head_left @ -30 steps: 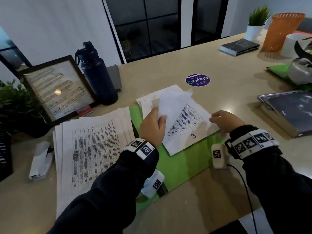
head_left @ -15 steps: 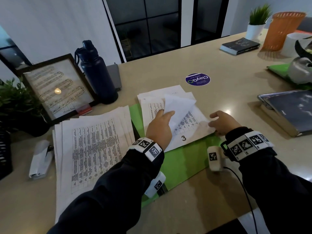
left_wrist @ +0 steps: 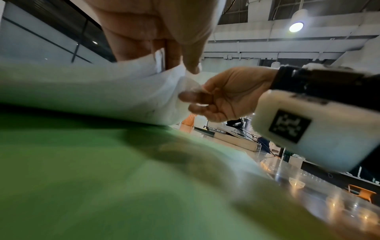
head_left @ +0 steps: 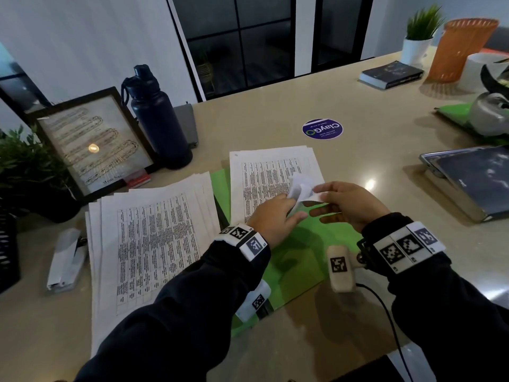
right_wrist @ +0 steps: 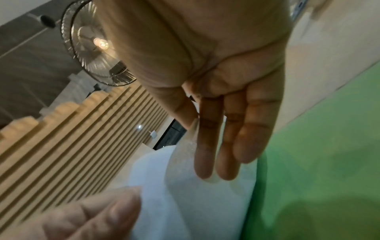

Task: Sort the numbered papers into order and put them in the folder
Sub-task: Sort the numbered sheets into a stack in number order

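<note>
An open green folder (head_left: pixel 300 244) lies on the table in front of me. Printed papers (head_left: pixel 270 175) rest on its far half. Their near right corner (head_left: pixel 300 188) is lifted and curled. My left hand (head_left: pixel 294 208) pinches that corner from the left, and my right hand (head_left: pixel 316 197) pinches it from the right between thumb and forefinger. In the left wrist view the left fingers (left_wrist: pixel 185 48) and the right hand (left_wrist: pixel 226 94) meet on the white paper (left_wrist: pixel 123 91) above the folder (left_wrist: pixel 82 178). A second stack of printed sheets (head_left: pixel 151 244) lies left of the folder.
A dark water bottle (head_left: pixel 159 119) and a picture frame (head_left: pixel 93 142) stand at the back left. A stapler (head_left: pixel 66 260) lies at the left, a tablet (head_left: pixel 473 177) at the right. A purple sticker (head_left: pixel 322 129) marks the table behind the papers.
The sheet marked 3 no longer shows its number. My right hand has moved left from the papers' right edge to the lifted corner. My left hand now pinches the same corner.
</note>
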Tool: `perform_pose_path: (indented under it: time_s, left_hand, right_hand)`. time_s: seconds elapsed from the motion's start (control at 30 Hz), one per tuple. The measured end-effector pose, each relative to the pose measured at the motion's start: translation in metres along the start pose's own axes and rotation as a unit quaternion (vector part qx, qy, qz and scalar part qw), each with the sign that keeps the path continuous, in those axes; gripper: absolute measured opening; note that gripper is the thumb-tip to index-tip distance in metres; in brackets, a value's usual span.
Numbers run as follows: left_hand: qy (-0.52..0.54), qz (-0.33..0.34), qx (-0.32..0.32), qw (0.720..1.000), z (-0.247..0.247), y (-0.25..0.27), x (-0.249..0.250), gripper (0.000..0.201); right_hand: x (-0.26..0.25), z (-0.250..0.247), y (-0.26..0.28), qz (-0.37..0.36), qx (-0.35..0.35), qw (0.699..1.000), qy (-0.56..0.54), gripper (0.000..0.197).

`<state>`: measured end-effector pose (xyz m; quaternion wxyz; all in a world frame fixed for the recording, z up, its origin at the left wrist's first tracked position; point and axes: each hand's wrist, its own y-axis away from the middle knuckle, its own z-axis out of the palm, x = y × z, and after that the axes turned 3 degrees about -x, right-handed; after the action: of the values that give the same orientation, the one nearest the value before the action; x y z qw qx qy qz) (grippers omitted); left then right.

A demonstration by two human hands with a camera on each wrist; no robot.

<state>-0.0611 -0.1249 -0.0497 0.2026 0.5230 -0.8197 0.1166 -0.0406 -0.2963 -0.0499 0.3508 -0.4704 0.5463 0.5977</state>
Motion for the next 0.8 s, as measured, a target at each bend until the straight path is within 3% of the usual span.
perform_pose_path:
  time_s: [0.13,0.27,0.37,0.43,0.53,0.6,0.7,0.8]
  left_hand:
    - [-0.013,-0.004,0.036,0.999,0.002,-0.003,-0.007,0.032]
    - [-0.033,-0.020,0.034,0.999,0.003,-0.005,-0.012,0.024]
    - [-0.054,-0.034,0.049,0.997,0.003,-0.006,-0.011,0.017]
    - [-0.010,-0.036,0.108,0.993,0.001,-0.004,-0.011,0.016]
    - [0.091,-0.020,0.281,0.955,-0.002,-0.002,-0.016,0.009]
    - [0.102,-0.011,0.353,0.930,-0.005,0.001,-0.019,0.008]
    - [0.087,-0.016,0.319,0.944,-0.007,0.002,-0.018,0.007]
    - [0.042,-0.020,0.184,0.982,-0.002,-0.001,-0.010,0.014]
  right_hand:
    - [0.006,-0.002,0.000,0.038,0.050,0.990,0.126,0.016]
    - [0.012,-0.002,-0.001,0.058,0.046,0.952,0.297,0.024]
    - [0.014,-0.005,-0.002,0.088,0.026,0.951,0.296,0.018]
    - [0.015,-0.005,-0.002,0.088,0.005,0.955,0.282,0.011]
    - [0.019,-0.005,-0.010,0.087,-0.009,0.974,0.208,0.031]
    - [0.022,-0.001,-0.011,0.085,-0.007,0.983,0.162,0.042]
    - [0.026,0.000,-0.014,0.070,0.023,0.991,0.115,0.055]
    - [0.012,-0.015,-0.002,0.016,0.154,0.986,0.064,0.057]
